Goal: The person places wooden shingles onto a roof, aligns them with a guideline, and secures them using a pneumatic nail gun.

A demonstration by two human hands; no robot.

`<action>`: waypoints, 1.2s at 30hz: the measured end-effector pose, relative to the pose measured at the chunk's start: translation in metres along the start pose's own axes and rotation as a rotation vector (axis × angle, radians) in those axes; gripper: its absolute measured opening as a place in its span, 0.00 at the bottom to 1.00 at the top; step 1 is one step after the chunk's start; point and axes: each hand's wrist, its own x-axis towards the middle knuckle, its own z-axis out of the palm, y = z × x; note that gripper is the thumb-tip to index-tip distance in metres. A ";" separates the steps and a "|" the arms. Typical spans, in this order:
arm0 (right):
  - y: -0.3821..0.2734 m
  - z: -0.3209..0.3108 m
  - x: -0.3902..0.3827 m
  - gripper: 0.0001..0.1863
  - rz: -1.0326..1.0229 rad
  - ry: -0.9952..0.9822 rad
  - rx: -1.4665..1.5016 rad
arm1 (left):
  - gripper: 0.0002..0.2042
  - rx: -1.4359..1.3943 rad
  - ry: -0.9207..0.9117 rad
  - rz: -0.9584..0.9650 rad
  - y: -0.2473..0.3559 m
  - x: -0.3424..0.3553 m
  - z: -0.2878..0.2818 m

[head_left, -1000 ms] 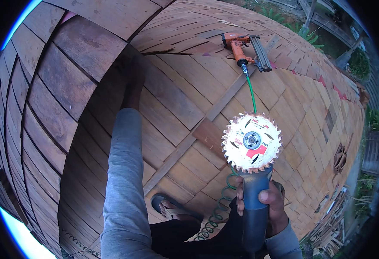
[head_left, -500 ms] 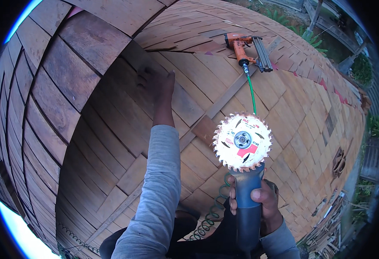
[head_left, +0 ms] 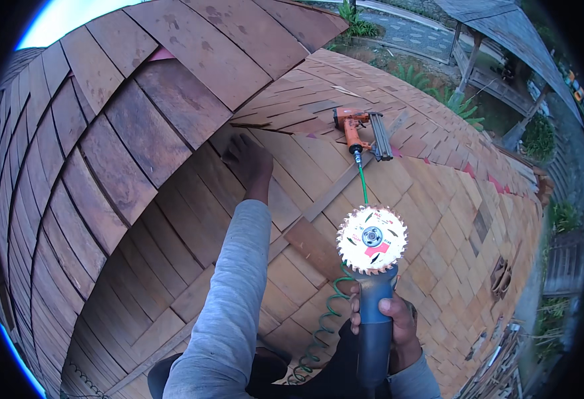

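Note:
My right hand is wrapped round the dark blue and black body of an angle grinder. A white toothed saw blade is mounted at its upper end, face toward me. My left arm reaches forward, and my left hand is at the wooden shingles in the shade beside the overhanging roof edge. Its fingers are bent and drawn together; whatever they may hold is hidden. A loose reddish-brown shingle lies between my left forearm and the blade.
An orange nail gun lies on the shingles ahead, joined to a green air hose. Coiled green hose runs beside my legs. A brown looped object lies at the right. Wood scraps are at lower right, and a roofed shelter stands beyond.
The view has shifted, showing more of the overhang and the ground beyond. The fingers of my left hand have drawn closer together. My right hand still holds the grinder.

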 end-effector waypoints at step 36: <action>-0.021 0.012 0.080 0.31 -0.044 -0.117 -0.298 | 0.41 -0.493 0.114 -0.005 -0.061 -0.228 -0.003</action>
